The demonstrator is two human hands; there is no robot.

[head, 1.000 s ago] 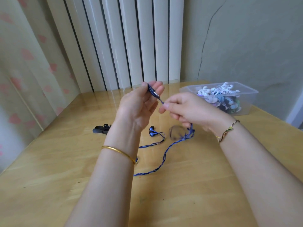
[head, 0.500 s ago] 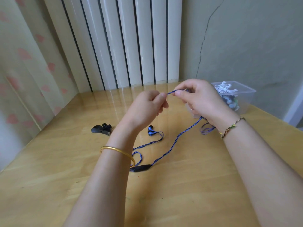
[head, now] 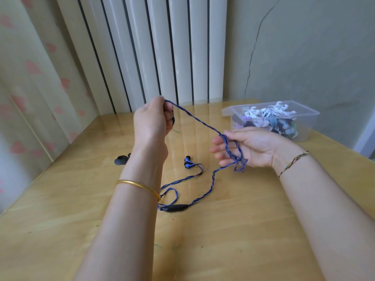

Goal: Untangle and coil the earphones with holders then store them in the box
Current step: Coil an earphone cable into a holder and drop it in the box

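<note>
In front of you lies a pale wooden worktop [head: 223,240], and its glossy surface mirrors the light. Behind it stand tall white ribbed panels [head: 162,47] with dark gaps between them. On your left hangs a curtain [head: 30,78] with pink hearts. On your right, the grey-green wall [head: 314,47] has a long thin crack [head: 253,51].

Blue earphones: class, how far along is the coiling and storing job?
Done: other coiled sets lie in the box. In hand: the left hand holds the blue cord end while loops wrap the right hand fingers. Left: winding the rest, with earbuds on the table, fitting the black holder, then boxing.
</note>
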